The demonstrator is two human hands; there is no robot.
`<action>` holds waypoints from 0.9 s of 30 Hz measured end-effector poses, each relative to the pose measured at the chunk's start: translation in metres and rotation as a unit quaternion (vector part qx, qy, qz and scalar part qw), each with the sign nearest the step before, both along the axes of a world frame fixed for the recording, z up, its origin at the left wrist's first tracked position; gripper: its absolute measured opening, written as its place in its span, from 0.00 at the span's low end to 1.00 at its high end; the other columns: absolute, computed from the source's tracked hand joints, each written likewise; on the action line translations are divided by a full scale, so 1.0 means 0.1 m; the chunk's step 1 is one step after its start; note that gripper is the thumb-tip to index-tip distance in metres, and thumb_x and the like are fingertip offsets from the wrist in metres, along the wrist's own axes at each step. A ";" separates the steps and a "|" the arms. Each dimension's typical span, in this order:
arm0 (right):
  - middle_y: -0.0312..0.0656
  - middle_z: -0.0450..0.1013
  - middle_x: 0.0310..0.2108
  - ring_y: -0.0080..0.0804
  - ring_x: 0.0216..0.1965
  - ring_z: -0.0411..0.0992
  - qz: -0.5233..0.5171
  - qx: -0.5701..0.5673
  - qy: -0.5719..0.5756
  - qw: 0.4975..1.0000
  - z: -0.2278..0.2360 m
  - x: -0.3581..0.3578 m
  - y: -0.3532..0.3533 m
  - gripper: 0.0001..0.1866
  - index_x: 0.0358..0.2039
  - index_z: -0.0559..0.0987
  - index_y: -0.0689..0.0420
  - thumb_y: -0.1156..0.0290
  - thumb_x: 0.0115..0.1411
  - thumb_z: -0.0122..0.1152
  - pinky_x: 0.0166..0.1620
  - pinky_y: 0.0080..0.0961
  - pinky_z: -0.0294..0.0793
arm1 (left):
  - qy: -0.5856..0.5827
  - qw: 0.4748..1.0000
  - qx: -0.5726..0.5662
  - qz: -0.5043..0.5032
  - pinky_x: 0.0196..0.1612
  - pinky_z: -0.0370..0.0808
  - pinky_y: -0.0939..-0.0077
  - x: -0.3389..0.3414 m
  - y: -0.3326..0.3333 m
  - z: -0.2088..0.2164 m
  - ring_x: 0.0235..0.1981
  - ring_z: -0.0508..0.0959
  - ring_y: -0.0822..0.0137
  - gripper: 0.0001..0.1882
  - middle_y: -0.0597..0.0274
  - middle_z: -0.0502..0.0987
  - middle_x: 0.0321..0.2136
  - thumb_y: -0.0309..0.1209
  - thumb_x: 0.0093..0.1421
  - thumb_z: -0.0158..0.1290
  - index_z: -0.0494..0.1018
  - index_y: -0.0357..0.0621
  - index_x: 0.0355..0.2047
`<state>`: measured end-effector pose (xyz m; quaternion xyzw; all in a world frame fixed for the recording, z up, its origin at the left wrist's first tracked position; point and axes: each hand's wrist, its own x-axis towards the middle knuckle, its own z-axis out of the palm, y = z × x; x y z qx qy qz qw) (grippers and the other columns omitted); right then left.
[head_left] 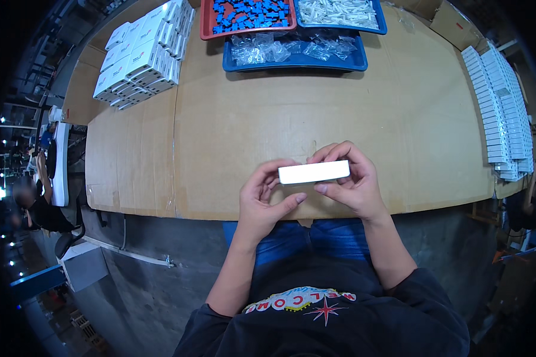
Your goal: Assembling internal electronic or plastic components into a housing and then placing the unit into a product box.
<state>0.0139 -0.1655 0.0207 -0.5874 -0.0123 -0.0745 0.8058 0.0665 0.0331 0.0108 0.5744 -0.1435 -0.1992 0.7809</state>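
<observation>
A small flat white box [314,172] is held above the front part of the cardboard-covered table [250,125], one narrow side facing up. My left hand [267,193] grips its left end, thumb below and fingers curled behind. Around the right end, my right hand [352,181] has its fingers over the far side and its thumb at the near lower edge. The box looks closed; its underside and far face are hidden.
Stacked white boxes [140,56] stand at the back left, with more white boxes [497,113] piled along the right edge. At the back are a red tray [207,30] of blue parts, a blue tray [382,27] of whitish pieces and another blue tray [292,66] with clear plastic bags. A person [41,202] sits far left.
</observation>
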 end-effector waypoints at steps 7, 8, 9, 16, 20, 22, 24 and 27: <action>0.36 0.79 0.43 0.22 0.48 0.76 0.006 -0.157 0.047 0.986 0.09 -0.03 -0.14 0.22 0.50 0.80 0.60 0.80 0.55 0.76 0.54 0.24 0.74 | -0.015 0.999 0.025 -0.031 0.58 0.75 0.74 0.01 0.08 -0.10 0.52 0.79 0.70 0.19 0.56 0.80 0.49 0.17 0.59 0.66 0.77 0.32 0.51; 0.36 0.79 0.43 0.22 0.48 0.76 0.006 -0.157 0.047 0.987 0.09 -0.04 -0.17 0.22 0.50 0.80 0.60 0.80 0.55 0.76 0.54 0.24 0.74 | 0.018 0.998 0.038 -0.038 0.56 0.76 0.74 0.00 0.09 -0.09 0.50 0.80 0.70 0.19 0.57 0.81 0.48 0.17 0.60 0.66 0.77 0.32 0.51; 0.36 0.80 0.42 0.22 0.46 0.76 0.026 -0.158 0.055 0.985 0.07 -0.05 -0.19 0.21 0.49 0.81 0.60 0.80 0.55 0.76 0.53 0.24 0.74 | 0.051 0.996 0.051 -0.045 0.54 0.77 0.75 0.00 0.11 -0.08 0.48 0.80 0.71 0.18 0.57 0.82 0.46 0.18 0.60 0.66 0.77 0.32 0.51; 0.38 0.82 0.40 0.22 0.45 0.79 0.013 -0.158 0.039 0.987 -0.12 -0.04 -0.14 0.18 0.47 0.82 0.62 0.79 0.57 0.77 0.50 0.23 0.77 | -0.062 0.986 0.139 -0.069 0.48 0.77 0.79 0.10 0.16 -0.06 0.46 0.80 0.73 0.21 0.60 0.81 0.43 0.20 0.60 0.68 0.76 0.32 0.53; 0.40 0.81 0.44 0.25 0.46 0.79 -0.071 0.139 0.090 0.984 -0.16 0.01 0.04 0.23 0.53 0.76 0.61 0.80 0.58 0.75 0.52 0.23 0.79 | -0.019 1.000 0.015 0.016 0.56 0.76 0.76 0.02 -0.05 -0.10 0.53 0.78 0.69 0.29 0.57 0.79 0.51 0.18 0.58 0.69 0.71 0.33 0.59; 0.40 0.80 0.46 0.25 0.49 0.78 -0.048 0.153 0.100 0.982 -0.19 0.01 0.03 0.24 0.53 0.76 0.60 0.80 0.58 0.75 0.54 0.25 0.78 | 0.024 1.000 0.009 -0.008 0.64 0.72 0.70 -0.02 -0.08 -0.13 0.57 0.77 0.66 0.26 0.55 0.78 0.54 0.19 0.58 0.69 0.73 0.34 0.55; 0.40 0.80 0.47 0.26 0.52 0.77 -0.024 0.169 0.110 0.979 -0.26 0.01 0.00 0.25 0.54 0.75 0.59 0.80 0.58 0.76 0.57 0.27 0.77 | 0.041 0.999 0.001 0.011 0.63 0.72 0.70 -0.07 -0.09 -0.19 0.57 0.77 0.66 0.25 0.55 0.78 0.54 0.18 0.58 0.68 0.73 0.33 0.55; 0.41 0.78 0.52 0.29 0.58 0.73 -0.033 0.013 0.059 0.998 -0.29 0.07 -0.07 0.30 0.57 0.74 0.59 0.77 0.55 0.78 0.63 0.33 0.73 | 0.028 0.999 -0.011 0.026 0.60 0.75 0.72 -0.04 -0.11 -0.13 0.54 0.79 0.67 0.23 0.54 0.79 0.52 0.18 0.59 0.66 0.74 0.32 0.54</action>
